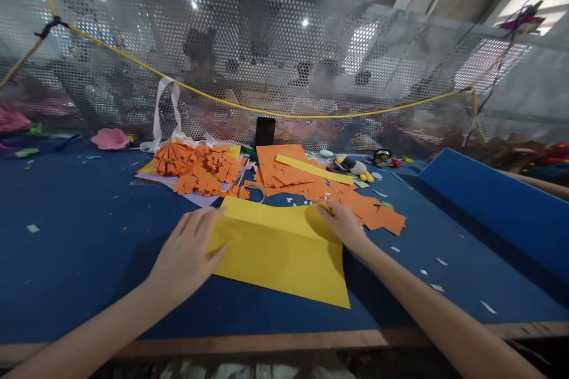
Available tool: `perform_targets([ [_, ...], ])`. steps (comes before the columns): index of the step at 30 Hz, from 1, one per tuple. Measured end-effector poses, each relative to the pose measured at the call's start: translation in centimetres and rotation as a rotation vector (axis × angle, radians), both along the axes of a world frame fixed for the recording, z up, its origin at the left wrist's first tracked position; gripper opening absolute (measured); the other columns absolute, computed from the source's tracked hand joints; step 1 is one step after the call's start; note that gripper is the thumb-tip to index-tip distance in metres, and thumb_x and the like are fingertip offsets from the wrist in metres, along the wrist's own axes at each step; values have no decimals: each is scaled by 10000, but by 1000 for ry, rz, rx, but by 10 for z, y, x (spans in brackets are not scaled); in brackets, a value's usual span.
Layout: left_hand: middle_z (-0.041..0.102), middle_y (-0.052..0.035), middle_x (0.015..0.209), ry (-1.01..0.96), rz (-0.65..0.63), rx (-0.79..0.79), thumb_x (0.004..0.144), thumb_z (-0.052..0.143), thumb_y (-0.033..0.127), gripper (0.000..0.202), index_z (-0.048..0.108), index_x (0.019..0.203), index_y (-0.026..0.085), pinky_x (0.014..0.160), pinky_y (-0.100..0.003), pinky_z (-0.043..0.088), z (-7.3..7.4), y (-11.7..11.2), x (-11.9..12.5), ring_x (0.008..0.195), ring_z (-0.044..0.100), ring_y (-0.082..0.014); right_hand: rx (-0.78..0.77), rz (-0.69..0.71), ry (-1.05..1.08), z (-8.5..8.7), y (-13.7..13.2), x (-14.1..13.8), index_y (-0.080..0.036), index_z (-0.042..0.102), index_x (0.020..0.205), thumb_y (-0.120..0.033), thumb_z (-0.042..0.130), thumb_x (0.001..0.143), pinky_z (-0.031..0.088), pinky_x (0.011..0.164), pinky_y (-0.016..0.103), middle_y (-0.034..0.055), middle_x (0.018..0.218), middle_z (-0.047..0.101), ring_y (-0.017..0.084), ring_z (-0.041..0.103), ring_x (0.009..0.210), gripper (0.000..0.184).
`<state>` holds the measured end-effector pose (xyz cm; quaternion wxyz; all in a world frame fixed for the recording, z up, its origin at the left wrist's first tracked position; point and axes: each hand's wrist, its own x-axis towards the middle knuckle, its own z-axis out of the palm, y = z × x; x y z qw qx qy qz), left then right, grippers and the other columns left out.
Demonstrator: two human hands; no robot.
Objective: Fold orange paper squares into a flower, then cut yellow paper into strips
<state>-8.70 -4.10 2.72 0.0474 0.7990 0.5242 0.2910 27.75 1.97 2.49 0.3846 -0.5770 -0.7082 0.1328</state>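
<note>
A sheet of yellow paper (275,254) with a crease across it is held by both hands above the blue tabletop. My left hand (186,249) grips its left edge, thumb on the near face and the other fingers along the edge and behind. At the upper right corner, my right hand (342,225) is closed on the paper, its fingertips partly hidden. Just beyond lie orange paper sheets (280,172) with a yellow paper strip (315,170) across them. Scissors, of which a handle loop (251,191) shows, rest behind the sheet's top edge.
Orange paper flowers (204,169) lie on coloured sheets at the back left. A dark phone (265,131) stands against the perforated metal panel (275,35). At right rises a blue divider (498,207). White paper scraps dot the table (89,284); a yellow cord (284,114) spans the panel.
</note>
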Motion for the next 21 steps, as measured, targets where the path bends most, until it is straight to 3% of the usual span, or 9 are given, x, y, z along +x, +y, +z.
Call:
perform_targets([
  [3,518,-122,1513,273,-345,127,976,516,338,495,485,1451,202,1177,-465,333,0,1,13,1414,439,-303,-28,35,-38,-12,10,-7,-173,716,836,-569,510,899,317,433,280,-25,510,491,148,406,455,452],
  [6,411,-102,1598,361,-442,36,1023,424,305,527,384,1536,192,1217,-442,256,3,10,31,1481,357,-271,-38,62,-70,-15,21,-10,-141,733,998,-523,466,942,382,468,286,6,590,593,164,488,500,469],
  [9,298,-80,1648,408,-583,-159,1044,381,384,562,319,1575,211,1241,-434,202,3,20,45,1528,258,-252,-25,60,-114,-15,25,-9,-123,714,1105,-501,454,964,445,502,304,61,744,707,179,555,543,480],
  [11,254,-96,1656,406,-667,-271,1040,358,474,624,279,1592,193,1247,-448,184,1,24,49,1539,215,-262,8,28,-137,-13,20,-8,-124,659,1239,-488,482,959,520,591,354,131,971,749,231,642,694,492],
  [13,237,-113,1656,373,-710,-323,1027,342,546,689,248,1602,178,1252,-460,161,-1,25,51,1542,201,-270,73,34,-182,-9,9,-9,-148,566,1378,-452,523,952,557,809,459,188,1258,680,312,655,1036,524],
  [14,231,-118,1657,357,-716,-333,1022,337,568,710,237,1605,173,1256,-455,145,-3,26,50,1543,195,-267,111,80,-220,-6,2,-10,-182,550,1403,-418,546,951,512,955,511,178,1370,623,332,577,1227,510],
  [16,218,-124,1659,341,-713,-337,1019,323,590,731,231,1606,162,1262,-434,114,-7,26,50,1547,181,-258,209,357,-392,-3,-15,-16,-223,569,1393,-304,514,984,403,1110,555,146,1405,612,314,457,1393,421],
  [18,205,-128,1661,329,-708,-330,1021,315,592,734,230,1606,157,1263,-427,108,-10,26,49,1549,172,-254,192,648,-482,-2,-30,-24,-235,604,1358,-245,487,999,461,1088,482,129,1328,671,273,521,1350,378],
  [21,201,-117,1662,313,-712,-330,1021,333,584,723,223,1609,178,1259,-439,130,-13,27,46,1548,177,-259,85,691,-498,-4,-45,-32,-204,651,1283,-275,480,1014,546,986,428,137,1258,704,256,651,1165,326],
])
